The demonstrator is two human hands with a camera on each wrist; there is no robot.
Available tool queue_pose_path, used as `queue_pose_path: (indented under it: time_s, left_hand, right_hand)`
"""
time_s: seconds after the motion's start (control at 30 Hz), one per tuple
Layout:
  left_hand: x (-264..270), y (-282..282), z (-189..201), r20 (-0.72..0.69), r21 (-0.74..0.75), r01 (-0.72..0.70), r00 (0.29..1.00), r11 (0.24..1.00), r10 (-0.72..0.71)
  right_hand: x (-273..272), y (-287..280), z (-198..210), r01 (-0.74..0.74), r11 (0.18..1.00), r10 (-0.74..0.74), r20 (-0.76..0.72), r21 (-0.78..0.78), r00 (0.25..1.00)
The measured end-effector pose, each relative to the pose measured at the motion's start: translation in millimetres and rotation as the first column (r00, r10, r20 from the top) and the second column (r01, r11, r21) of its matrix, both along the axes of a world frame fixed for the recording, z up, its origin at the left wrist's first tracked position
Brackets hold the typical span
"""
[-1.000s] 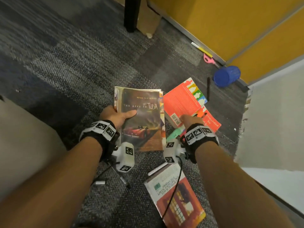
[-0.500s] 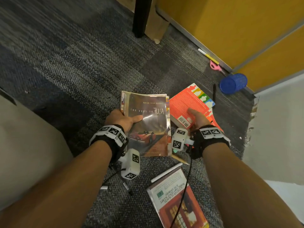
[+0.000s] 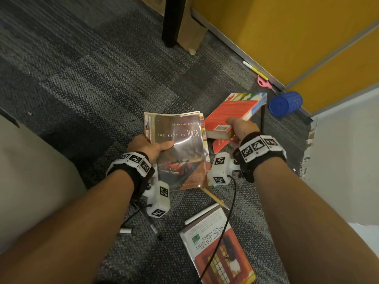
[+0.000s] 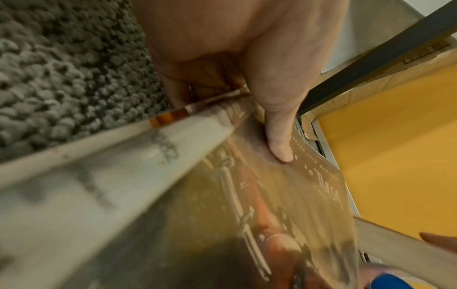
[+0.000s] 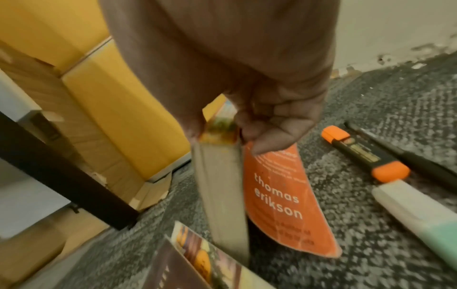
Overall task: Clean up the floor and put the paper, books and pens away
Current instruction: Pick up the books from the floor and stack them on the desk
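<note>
We see a dim room in warm, yellowish light. A white shine sits on the brown book cover (image 3: 180, 148). Our wrist pictures are blurry up close, and the straight yellow wall (image 3: 287, 33) bends near the edges.

A pencil (image 3: 214, 198) lies on the carpet (image 3: 82, 78) between two held books (image 3: 180, 152) and a nearer book (image 3: 217, 249).

Bare forearms, black wristbands (image 3: 131, 169) with white marker tiles, white wrist cameras (image 3: 219, 171) (cabled)
</note>
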State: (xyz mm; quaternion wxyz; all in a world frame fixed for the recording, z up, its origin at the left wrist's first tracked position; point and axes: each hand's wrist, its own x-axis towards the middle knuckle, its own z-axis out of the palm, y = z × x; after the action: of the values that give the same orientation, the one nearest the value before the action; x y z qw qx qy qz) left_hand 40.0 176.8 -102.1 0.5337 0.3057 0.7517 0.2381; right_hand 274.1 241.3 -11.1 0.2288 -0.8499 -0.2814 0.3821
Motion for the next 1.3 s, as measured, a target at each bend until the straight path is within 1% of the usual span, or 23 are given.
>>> queue_pose_path:
  time_s: [0.03,0.07,0.13,0.2,0.23,0.3,0.33,0.37,0.43,0.47,0.5,0.57,0.63,0.67,0.73,0.77,0.9,1.03,1.1,1.17,1.23,1.27,1.3]
  left_hand:
    - [0,1,0,-0.007,-0.002,0.013,1.000,1.000,-0.013]
    - [0,2,0,-0.015,0.000,0.027,1.000,1.000,-0.027]
    - [1,1,0,-0.027,0.001,0.026,0.999,1.000,-0.026]
    - [2,3,-1,-0.047,0.001,0.010,0.999,1.000,-0.010]
    - [3,3,0,-0.058,-0.006,0.019,0.998,1.000,-0.019]
    - [5,3,4,-0.104,-0.026,0.079,0.991,0.997,-0.081]
    - [5,3,6,-0.127,-0.029,0.113,0.985,0.993,-0.115]
    - [6,1,7,-0.140,-0.029,0.139,0.980,0.990,-0.141]
    - [7,-3,9,-0.159,0.010,0.158,0.975,0.987,-0.154]
    - [6,-6,12,-0.148,0.025,0.142,0.980,0.990,-0.137]
    - [6,-8,17,-0.101,0.018,0.110,0.989,0.994,-0.107]
    - [6,-9,22,0.027,-0.009,0.044,0.999,0.999,-0.044]
    - [7,-10,23,0.109,-0.022,0.005,0.994,1.000,-0.002]
    - [8,-12,23,0.130,-0.017,-0.012,0.991,1.000,0.014]
    - [11,-17,23,0.131,-0.010,-0.010,0.991,1.000,0.011]
    - [12,-17,23,0.125,-0.009,0.007,0.992,1.000,-0.006]
    - [13,-15,16,0.079,-0.010,0.060,0.995,0.998,-0.059]
    - [12,-15,15,0.099,-0.009,0.112,0.989,0.994,-0.111]
    - [12,-17,20,0.124,-0.007,0.129,0.984,0.992,-0.127]
    - [11,-20,28,0.138,-0.013,0.128,0.983,0.992,-0.125]
    - [12,-27,33,0.155,-0.040,0.140,0.979,0.989,-0.133]
    - [12,-32,33,0.160,-0.060,0.148,0.978,0.987,-0.137]
    - [11,-38,33,0.161,-0.073,0.160,0.976,0.984,-0.146]
  right_hand:
    - [1,0,7,-0.010,1.000,0.010,0.023,0.015,1.000]
    - [3,-2,14,-0.009,0.999,0.006,0.078,0.033,0.997]
    - [4,-14,34,-0.068,0.992,0.035,0.284,0.109,0.958]
    - [1,-32,49,-0.183,0.970,0.076,0.511,0.163,0.856]
    - [-5,-46,56,-0.255,0.948,0.099,0.580,0.193,0.809]
    - [-23,-74,57,-0.386,0.896,0.153,0.661,0.222,0.735]
    - [-35,-89,52,-0.437,0.872,0.186,0.678,0.219,0.711]
    - [-48,-103,44,-0.487,0.851,0.238,0.681,0.198,0.693]
    - [-74,-123,22,-0.576,0.809,0.385,0.634,0.119,0.671]
    - [-83,-130,11,-0.606,0.792,0.459,0.581,0.074,0.672]
    - [-89,-133,-1,-0.628,0.776,0.503,0.534,0.068,0.680]
    - [-85,-131,-20,-0.632,0.769,0.500,0.532,0.090,0.684]
    - [-73,-122,-31,-0.615,0.789,0.513,0.550,0.002,0.659]
    - [-65,-118,-36,-0.604,0.794,0.550,0.494,-0.061,0.673]
    - [-55,-112,-44,-0.610,0.787,0.601,0.330,-0.086,0.728]
    - [-52,-112,-45,-0.619,0.782,0.609,0.287,-0.065,0.739]
    - [-45,-121,-40,-0.635,0.772,0.619,0.199,0.023,0.760]
    - [-40,-125,-35,-0.645,0.764,0.639,0.110,0.024,0.761]
    - [-33,-131,-31,-0.675,0.736,0.676,0.131,-0.055,0.725]
    - [-23,-147,-23,-0.676,0.722,0.690,0.212,-0.146,0.692]
    - [-9,-176,-13,-0.574,0.789,0.615,0.296,-0.219,0.731]
    - [-2,-193,-8,-0.518,0.805,0.591,0.305,-0.291,0.747]
    - [7,-211,-7,-0.476,0.784,0.602,0.300,-0.399,0.740]
